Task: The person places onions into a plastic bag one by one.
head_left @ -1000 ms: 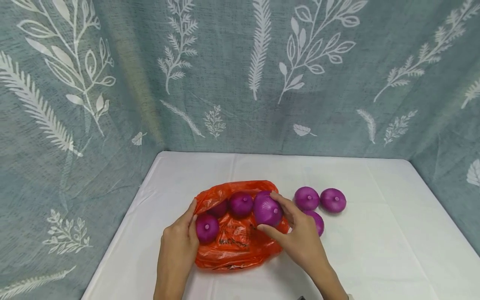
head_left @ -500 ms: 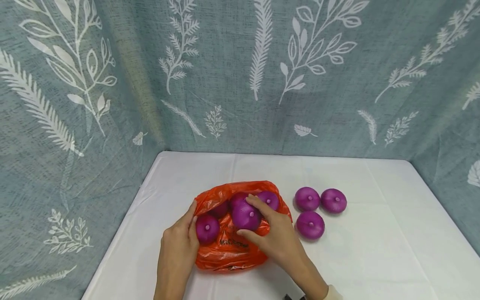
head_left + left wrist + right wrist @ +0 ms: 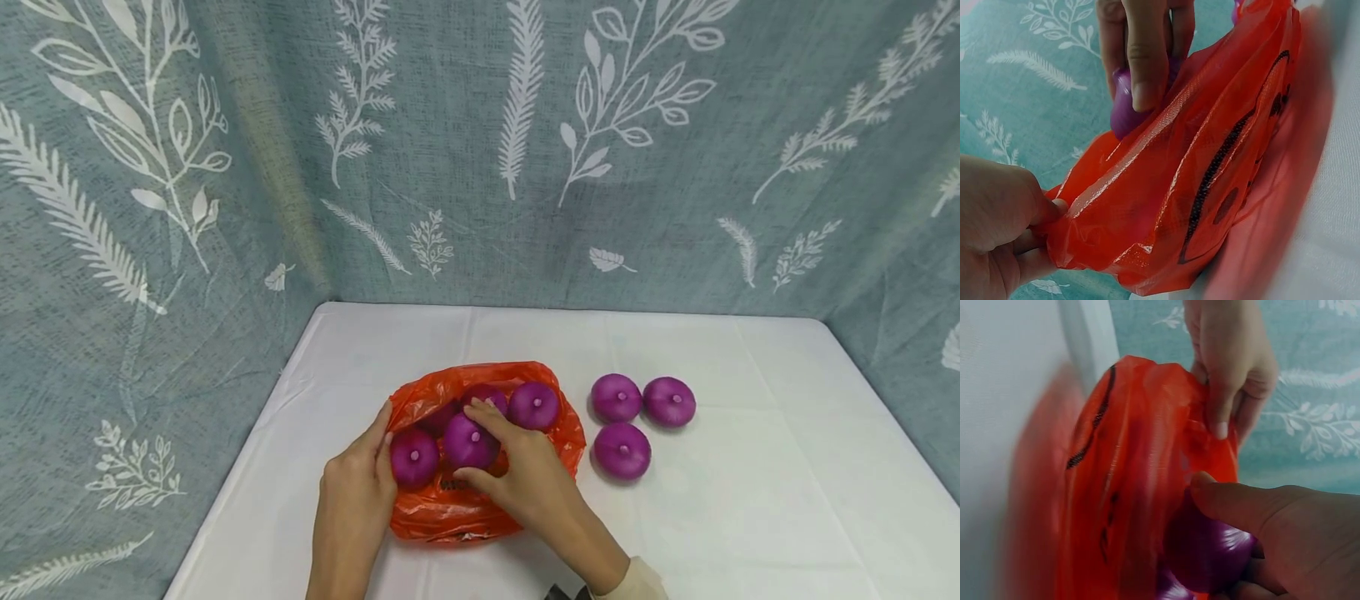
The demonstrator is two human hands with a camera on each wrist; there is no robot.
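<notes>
A red plastic bag (image 3: 450, 521) with black print lies on the table, its mouth gaping upward. My left hand (image 3: 352, 492) pinches the bag's left rim between thumb and fingers, which the left wrist view shows from close up. In my right hand (image 3: 532, 475) is a purple onion (image 3: 467, 442), gripped over the bag's opening. Several more purple onions sit inside: one onion (image 3: 414, 457) by my left thumb, another onion (image 3: 533, 406) at the right, and others behind, partly hidden. The right wrist view has the gripped onion (image 3: 1207, 550) under my thumb.
To the right of the bag, three purple onions (image 3: 622, 451) rest close together on the white-covered table (image 3: 750, 483). A teal curtain (image 3: 465, 150) with white leaf patterns hangs behind the table and at both sides.
My right hand has carried its onion leftward from the bag's right side to the middle, uncovering the onion at the right. My left hand keeps its place on the rim.
</notes>
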